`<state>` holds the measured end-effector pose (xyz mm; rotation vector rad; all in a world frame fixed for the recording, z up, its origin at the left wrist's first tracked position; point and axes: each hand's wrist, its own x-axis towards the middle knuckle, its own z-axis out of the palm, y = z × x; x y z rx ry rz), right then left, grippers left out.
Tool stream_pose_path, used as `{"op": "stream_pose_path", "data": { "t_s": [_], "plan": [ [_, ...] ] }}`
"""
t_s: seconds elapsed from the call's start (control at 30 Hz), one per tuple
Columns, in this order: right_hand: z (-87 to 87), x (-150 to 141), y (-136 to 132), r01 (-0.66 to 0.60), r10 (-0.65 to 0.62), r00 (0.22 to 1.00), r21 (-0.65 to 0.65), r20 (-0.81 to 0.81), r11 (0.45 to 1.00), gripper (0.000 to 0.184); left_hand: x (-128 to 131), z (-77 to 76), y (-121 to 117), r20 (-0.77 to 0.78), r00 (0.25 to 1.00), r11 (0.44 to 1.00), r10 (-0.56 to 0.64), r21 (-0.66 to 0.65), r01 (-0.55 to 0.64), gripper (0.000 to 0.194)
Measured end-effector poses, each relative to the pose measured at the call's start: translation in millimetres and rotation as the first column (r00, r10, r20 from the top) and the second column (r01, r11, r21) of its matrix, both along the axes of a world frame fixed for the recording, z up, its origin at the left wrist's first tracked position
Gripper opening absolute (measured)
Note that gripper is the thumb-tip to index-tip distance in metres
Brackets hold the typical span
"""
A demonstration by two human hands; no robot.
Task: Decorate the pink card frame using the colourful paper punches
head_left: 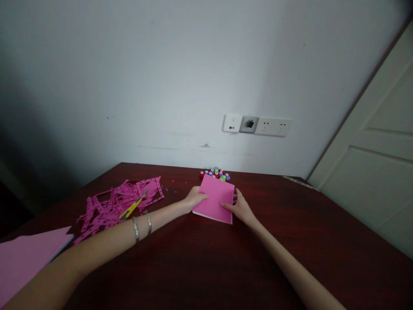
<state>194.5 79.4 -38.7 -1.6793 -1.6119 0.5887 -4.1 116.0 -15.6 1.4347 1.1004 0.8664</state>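
A folded stack of pink paper (215, 196) lies on the dark red-brown table (226, 258), far out in front of me. My left hand (194, 199) rests on its left edge with the fingers laid flat over the sheet. My right hand (240, 208) grips its right edge, thumb on top of the paper and fingers along the side. Two silver bangles (142, 227) circle my left forearm.
Several small coloured craft punches (215, 174) cluster just behind the paper by the wall. A heap of cut pink paper scraps (119, 204) with a yellow utility knife (133, 206) lies at the left. A large pink sheet (26, 258) lies at the near left. Wall sockets (256, 125); a door (374, 163) at the right.
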Motion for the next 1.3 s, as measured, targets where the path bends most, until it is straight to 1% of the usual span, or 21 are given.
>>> {"op": "stream_pose_path", "data": {
  "t_s": [0.03, 0.07, 0.1, 0.17, 0.23, 0.33, 0.4, 0.47, 0.57, 0.63, 0.7, 0.8, 0.9, 1.07, 1.2, 1.3],
  "plan": [
    [0.5, 1, 2, -0.032, 0.034, 0.988, 0.009, -0.154, 0.999, 0.074, 1, 1.5, 0, 0.034, 0.999, 0.998, 0.008, 0.058, -0.010, 0.020],
    [2.4, 1, 3, -0.073, 0.076, 0.953, 0.023, -0.293, 0.997, 0.068, 1, 3.4, 0, 0.063, 0.998, 0.993, 0.021, 0.114, -0.028, 0.021],
    [5.4, 1, 4, -0.104, 0.114, 0.910, 0.048, -0.398, 0.993, 0.061, 2, 5.6, 0, 0.087, 0.995, 0.985, 0.038, 0.166, -0.052, 0.022],
    [13.7, -1, 5, -0.119, 0.169, 0.851, 0.130, -0.497, 0.984, 0.050, 4, 9.7, 1, 0.132, 0.988, 0.963, 0.076, 0.248, -0.107, 0.023],
    [21.9, -6, 4, -0.077, 0.183, 0.834, 0.217, -0.521, 0.973, 0.046, 6, 11.9, 1, 0.175, 0.977, 0.940, 0.118, 0.298, -0.167, 0.023],
    [26.7, -12, 1, -0.049, 0.186, 0.842, 0.270, -0.507, 0.962, 0.044, 6, 9.0, 0, 0.242, 0.960, 0.931, 0.138, 0.300, -0.209, 0.029],
    [24.0, -13, -1, -0.065, 0.178, 0.862, 0.244, -0.475, 0.968, 0.045, 5, 3.8, -1, 0.277, 0.955, 0.943, 0.105, 0.278, -0.184, 0.036],
    [18.8, -12, -2, -0.083, 0.163, 0.886, 0.197, -0.433, 0.977, 0.045, 2, -2.1, -3, 0.294, 0.953, 0.951, 0.072, 0.266, -0.154, 0.039],
    [11.4, -9, -5, -0.122, 0.174, 0.904, 0.155, -0.389, 0.980, 0.041, -2, -9.3, -4, 0.281, 0.957, 0.960, 0.072, 0.241, -0.143, 0.035],
    [8.7, -10, -7, -0.144, 0.191, 0.908, 0.151, -0.373, 0.978, 0.039, -2, -12.5, -6, 0.276, 0.956, 0.963, 0.097, 0.218, -0.160, 0.032],
    [7.5, -12, -10, -0.146, 0.197, 0.913, 0.163, -0.358, 0.976, 0.038, -1, -14.4, -8, 0.286, 0.952, 0.959, 0.104, 0.225, -0.173, 0.031],
    [6.9, -15, -13, -0.140, 0.196, 0.920, 0.182, -0.338, 0.973, 0.041, 2, -14.3, -14, 0.309, 0.946, 0.941, 0.100, 0.279, -0.191, 0.031],
    [4.5, -16, -15, -0.156, 0.208, 0.929, 0.184, -0.306, 0.970, 0.047, 3, -11.5, -19, 0.296, 0.950, 0.927, 0.101, 0.317, -0.198, 0.031],
    [-4.5, -18, -15, -0.137, 0.187, 0.958, 0.224, -0.219, 0.965, 0.056, 2, -10.6, -25, 0.258, 0.966, 0.929, 0.034, 0.348, -0.126, 0.035],
    [-9.4, -19, -16, -0.092, 0.119, 0.986, 0.220, -0.115, 0.971, 0.055, 3, -13.0, -25, 0.228, 0.973, 0.925, 0.021, 0.366, -0.105, 0.040],
    [-11.1, -18, -15, -0.075, 0.107, 0.986, 0.235, -0.126, 0.969, 0.052, 2, -12.2, -22, 0.213, 0.977, 0.925, 0.018, 0.367, -0.097, 0.039]
  ]
}}
